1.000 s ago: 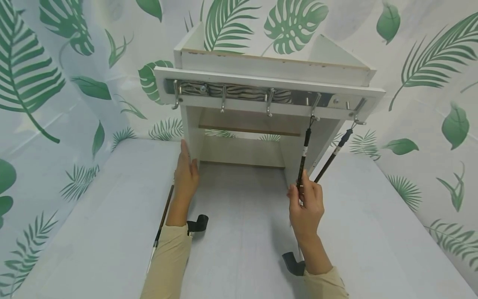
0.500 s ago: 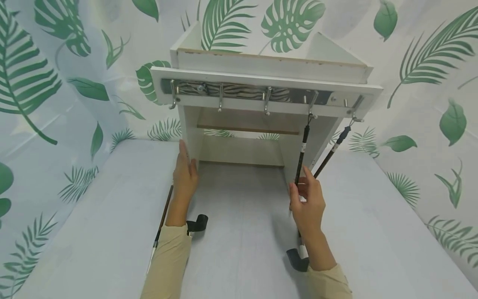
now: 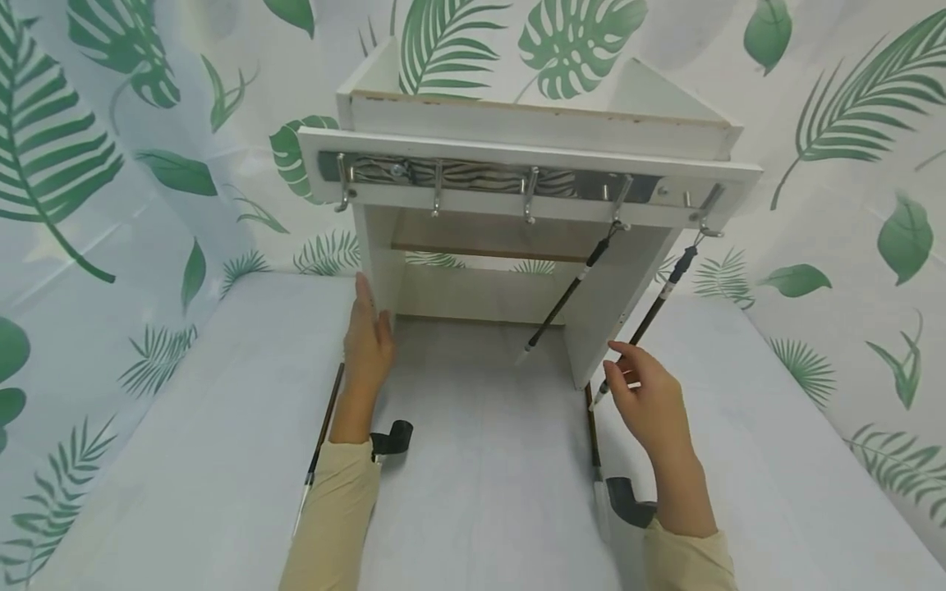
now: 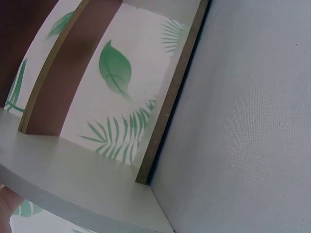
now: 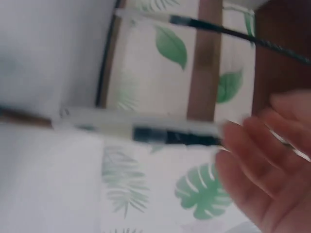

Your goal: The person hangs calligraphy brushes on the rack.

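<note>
My left hand point(image 3: 367, 345) rests along the left side panel point(image 3: 378, 246) of a white shelf unit, fingers straight; in the left wrist view only a bit of it point(image 4: 7, 208) shows. My right hand point(image 3: 654, 402) holds nothing, its fingers loosely bent beside the rightmost hanging calligraphy brush point(image 3: 658, 308). In the right wrist view the fingertips overlap that dark-handled, pale-tipped brush point(image 5: 175, 137). Another calligraphy brush point(image 3: 565, 300) hangs by its loop from the fourth hook point(image 3: 622, 201), slanting left with its tip inside the unit.
A white board with a row of metal hooks point(image 3: 528, 193) crosses the unit's front. One brush point(image 3: 325, 427) lies on the white table by my left forearm, another point(image 3: 594, 435) left of my right wrist. Black elbow-shaped pieces point(image 3: 393, 438) sit at both wrists. Leaf-patterned sheeting point(image 3: 850, 164) stands behind.
My right hand has let go of the brush on the fourth hook and moved right. That brush has swung left and back. My left hand has stayed in place.
</note>
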The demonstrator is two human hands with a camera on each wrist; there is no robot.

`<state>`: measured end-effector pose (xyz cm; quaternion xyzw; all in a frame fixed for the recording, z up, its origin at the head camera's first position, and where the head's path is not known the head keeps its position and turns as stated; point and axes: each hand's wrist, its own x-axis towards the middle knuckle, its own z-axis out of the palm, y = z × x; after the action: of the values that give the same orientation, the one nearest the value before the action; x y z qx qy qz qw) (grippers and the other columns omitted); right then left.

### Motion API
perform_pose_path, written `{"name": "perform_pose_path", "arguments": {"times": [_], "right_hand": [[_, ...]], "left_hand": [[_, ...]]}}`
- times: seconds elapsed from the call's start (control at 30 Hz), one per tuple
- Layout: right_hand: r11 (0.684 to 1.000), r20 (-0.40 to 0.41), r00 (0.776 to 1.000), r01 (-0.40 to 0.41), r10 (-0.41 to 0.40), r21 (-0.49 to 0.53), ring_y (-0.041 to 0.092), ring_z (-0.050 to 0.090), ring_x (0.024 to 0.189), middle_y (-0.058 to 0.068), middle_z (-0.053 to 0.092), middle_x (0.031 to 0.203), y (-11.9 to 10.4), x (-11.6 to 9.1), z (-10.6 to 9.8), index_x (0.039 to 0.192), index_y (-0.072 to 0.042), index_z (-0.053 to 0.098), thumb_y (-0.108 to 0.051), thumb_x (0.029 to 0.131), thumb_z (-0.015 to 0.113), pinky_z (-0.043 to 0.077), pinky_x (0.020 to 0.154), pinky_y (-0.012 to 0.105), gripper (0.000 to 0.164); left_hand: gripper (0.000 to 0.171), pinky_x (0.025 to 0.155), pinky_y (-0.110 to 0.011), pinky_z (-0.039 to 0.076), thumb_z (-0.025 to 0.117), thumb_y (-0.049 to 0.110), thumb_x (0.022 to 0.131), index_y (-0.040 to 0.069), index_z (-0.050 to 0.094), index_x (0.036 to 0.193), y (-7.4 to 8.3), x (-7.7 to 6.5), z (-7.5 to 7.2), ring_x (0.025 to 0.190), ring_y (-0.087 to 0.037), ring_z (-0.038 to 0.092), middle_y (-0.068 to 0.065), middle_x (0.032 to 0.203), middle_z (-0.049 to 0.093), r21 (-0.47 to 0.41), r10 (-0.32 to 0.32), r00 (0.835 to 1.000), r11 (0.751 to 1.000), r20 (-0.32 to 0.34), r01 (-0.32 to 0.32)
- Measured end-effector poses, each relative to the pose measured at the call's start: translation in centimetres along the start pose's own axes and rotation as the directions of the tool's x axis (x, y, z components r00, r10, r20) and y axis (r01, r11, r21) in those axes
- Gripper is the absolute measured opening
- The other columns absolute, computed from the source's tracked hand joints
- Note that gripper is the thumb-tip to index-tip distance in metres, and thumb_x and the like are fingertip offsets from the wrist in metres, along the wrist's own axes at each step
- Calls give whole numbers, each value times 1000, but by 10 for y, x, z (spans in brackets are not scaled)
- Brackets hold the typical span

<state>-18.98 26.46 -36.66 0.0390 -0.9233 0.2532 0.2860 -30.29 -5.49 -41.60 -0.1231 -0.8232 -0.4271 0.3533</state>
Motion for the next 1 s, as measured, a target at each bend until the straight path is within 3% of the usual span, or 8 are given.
{"name": "perform_pose_path", "arguments": {"times": [0.07, 0.17, 0.4, 0.5, 0.6, 0.73, 0.8, 1.0], "right_hand": [[999, 113, 993, -30, 33, -30, 29, 62, 76, 15, 63, 83, 1, 1, -6, 115, 0, 57, -11, 89, 55, 52, 60, 40, 28], [997, 212, 975, -56, 68, -60, 27, 61, 74, 14, 63, 82, 2, 2, -11, 116, -1, 57, -14, 91, 53, 47, 56, 34, 29], [995, 261, 962, -63, 81, -78, 19, 55, 64, 9, 63, 76, 7, 4, -15, 114, -1, 58, -15, 90, 54, 41, 53, 29, 28], [992, 313, 943, -84, 110, -97, 19, 55, 64, 11, 63, 77, 10, 3, -16, 115, -1, 57, -16, 90, 53, 42, 53, 29, 29], [985, 426, 889, -130, 168, -115, 23, 59, 71, 15, 64, 85, 15, 1, -15, 119, 1, 54, -19, 91, 52, 46, 56, 32, 34], [966, 576, 775, -202, 260, -164, 30, 60, 83, 23, 63, 98, 21, -1, -9, 123, 5, 49, -24, 91, 53, 50, 67, 43, 43], [953, 613, 730, -229, 302, -196, 32, 60, 85, 25, 62, 100, 23, -3, -6, 123, 6, 48, -25, 90, 53, 50, 69, 46, 45], [932, 649, 670, -276, 362, -235, 30, 62, 80, 26, 63, 98, 28, -5, 4, 124, 9, 46, -24, 88, 56, 51, 68, 46, 50]], "left_hand": [[56, 99, -52, 37, 43, 3, 93, -6, 18, 142, 0, 0, 0, 123, -43, 39, -28, 136, 37, -5, -2, 1000, 1000, -1, 2], [56, 100, -52, 35, 42, 3, 94, -5, 17, 143, 0, 0, -1, 125, -42, 38, -28, 139, 35, -14, -11, 1000, 1000, 7, 11], [57, 101, -52, 35, 41, 4, 94, -3, 14, 144, 1, 1, -2, 126, -42, 37, -28, 139, 34, -19, -30, 999, 999, 18, 30], [57, 101, -52, 34, 41, 4, 94, -3, 14, 144, 1, 1, -2, 126, -42, 37, -28, 139, 34, -19, -32, 999, 999, 20, 32], [57, 100, -53, 35, 41, 3, 94, -3, 14, 144, 0, 1, -2, 125, -43, 38, -29, 137, 35, -14, -29, 999, 999, 20, 29], [57, 98, -54, 36, 42, 3, 94, -4, 15, 143, 0, 1, -1, 122, -44, 40, -30, 135, 37, -12, -23, 1000, 1000, 18, 24], [57, 97, -55, 37, 42, 3, 93, -4, 16, 143, 0, 0, -1, 122, -45, 40, -29, 136, 37, -18, -21, 1000, 1000, 20, 22], [57, 96, -55, 38, 43, 4, 93, -4, 16, 143, -1, 0, -2, 121, -45, 40, -30, 135, 37, -14, -20, 1000, 1000, 21, 20]]}}
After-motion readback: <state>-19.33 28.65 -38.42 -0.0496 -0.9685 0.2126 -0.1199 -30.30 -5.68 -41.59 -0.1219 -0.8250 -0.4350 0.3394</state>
